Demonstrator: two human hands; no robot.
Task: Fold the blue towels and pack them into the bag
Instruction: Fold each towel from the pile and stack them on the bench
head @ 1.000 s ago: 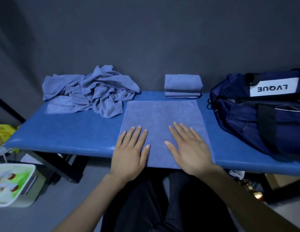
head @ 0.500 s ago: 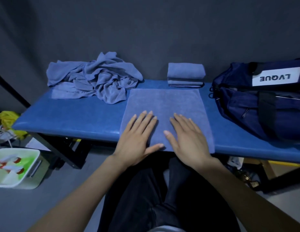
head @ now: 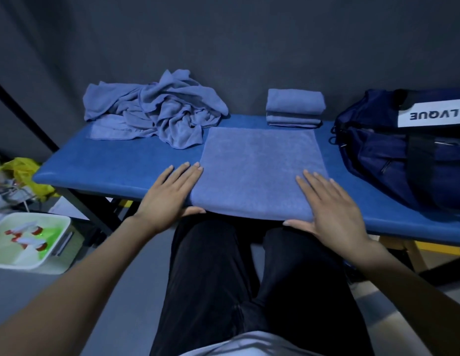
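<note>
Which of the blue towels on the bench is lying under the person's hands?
The flat towel at the front middle, touched by both the left hand and right hand. The crumpled pile and folded stack lie untouched behind.

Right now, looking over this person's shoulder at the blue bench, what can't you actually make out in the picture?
- Inside of the dark navy duffel bag: head view, its own folds hide it, and the right edge cuts it off.
- How many towels make up the crumpled blue towel pile: too tangled to count.
- Layers in the flat blue towel under the left hand and right hand: unseen.
- Contents of the white floor tub: blurred, small.
</note>
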